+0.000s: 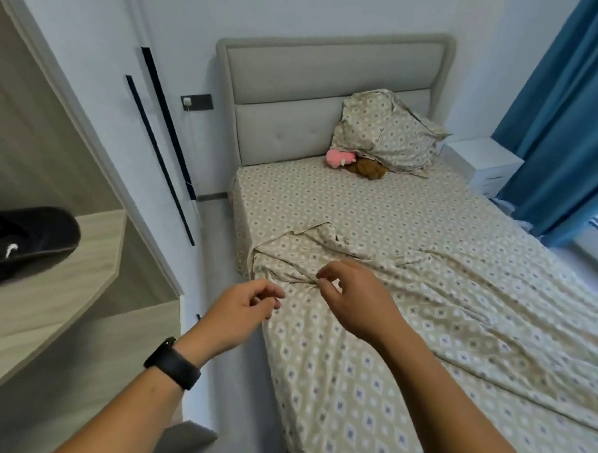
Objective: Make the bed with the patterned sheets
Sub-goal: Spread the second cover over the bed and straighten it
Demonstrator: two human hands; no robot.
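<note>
- Your right hand [352, 297] hovers over the top sheet [424, 300], fingers curled at a bunched fold; whether they pinch it, I cannot tell.
- Your left hand [242, 309] hangs loosely curled and holds nothing.
- The sheet lies rumpled across the bed [343, 201]; next, likely grip its edge and pull toward the headboard [314, 90].
- The pillow [387, 131] and soft toys [355, 163] sit in that path.
</note>
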